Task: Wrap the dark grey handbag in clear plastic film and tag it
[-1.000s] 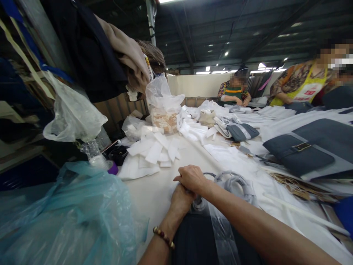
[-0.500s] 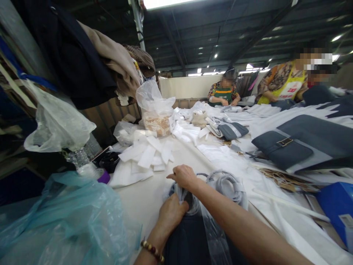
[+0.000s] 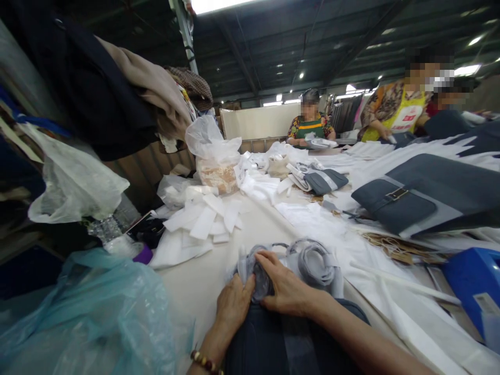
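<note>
Wrapped coil [image 3: 261, 291] between left hand [image 3: 233, 303] and right hand [image 3: 288, 287], right fingers now lower, wide around it, left's unclear.

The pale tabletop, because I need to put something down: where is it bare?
One bare patch of tabletop lies between the white strips and white sheets; another, between the teal plastic and left hand. The right is crowded: buckled bag, blue box, more white sheets.

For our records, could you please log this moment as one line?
left hand: touching wrapped coil | right hand: touching same coil, opposite side | second coil: right of first | dark bag: on near side
</note>
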The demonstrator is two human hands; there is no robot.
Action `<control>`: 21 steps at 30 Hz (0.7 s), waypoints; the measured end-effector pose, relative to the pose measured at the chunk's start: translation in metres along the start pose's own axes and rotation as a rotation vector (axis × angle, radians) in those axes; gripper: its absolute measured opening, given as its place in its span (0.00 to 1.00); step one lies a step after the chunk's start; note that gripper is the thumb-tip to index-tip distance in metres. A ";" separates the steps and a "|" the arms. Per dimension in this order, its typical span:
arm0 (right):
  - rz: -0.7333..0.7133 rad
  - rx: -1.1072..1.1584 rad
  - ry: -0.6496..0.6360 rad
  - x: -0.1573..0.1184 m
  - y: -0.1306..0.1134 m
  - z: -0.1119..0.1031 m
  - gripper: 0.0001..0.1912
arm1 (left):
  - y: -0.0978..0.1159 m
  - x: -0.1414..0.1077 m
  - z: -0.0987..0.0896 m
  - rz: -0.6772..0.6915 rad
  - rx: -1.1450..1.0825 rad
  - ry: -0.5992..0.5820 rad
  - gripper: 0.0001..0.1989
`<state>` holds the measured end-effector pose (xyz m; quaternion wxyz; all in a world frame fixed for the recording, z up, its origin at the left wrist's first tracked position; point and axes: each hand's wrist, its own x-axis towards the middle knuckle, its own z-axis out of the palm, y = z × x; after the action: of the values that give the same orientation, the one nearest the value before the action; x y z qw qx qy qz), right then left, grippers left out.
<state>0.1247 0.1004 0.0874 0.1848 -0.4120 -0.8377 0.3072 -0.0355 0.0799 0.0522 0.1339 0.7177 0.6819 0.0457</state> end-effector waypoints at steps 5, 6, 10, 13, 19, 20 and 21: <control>-0.098 0.020 -0.085 0.004 0.008 -0.006 0.51 | -0.001 0.004 0.002 -0.015 0.014 -0.015 0.19; -0.113 0.012 -0.099 0.005 0.010 -0.006 0.52 | -0.001 0.004 0.002 -0.014 0.019 -0.020 0.19; -0.157 -0.039 -0.112 0.008 0.013 -0.004 0.53 | -0.002 0.007 0.002 -0.017 0.044 -0.044 0.21; -0.181 -0.078 -0.094 0.009 0.014 -0.003 0.52 | -0.004 0.009 0.003 -0.007 0.095 -0.067 0.19; -0.370 -0.385 -0.033 0.008 0.020 0.003 0.38 | -0.006 0.011 0.006 -0.002 0.258 -0.138 0.20; -0.388 -0.415 -0.032 0.009 0.020 0.005 0.35 | -0.005 0.012 0.006 0.004 0.288 -0.147 0.21; -0.398 -0.432 -0.030 0.009 0.020 0.007 0.33 | -0.005 0.012 0.006 0.013 0.316 -0.155 0.22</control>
<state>0.1271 0.1143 0.0698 0.1372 -0.2648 -0.9507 0.0855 -0.0377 0.0907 0.0438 0.0712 0.7356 0.6635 -0.1168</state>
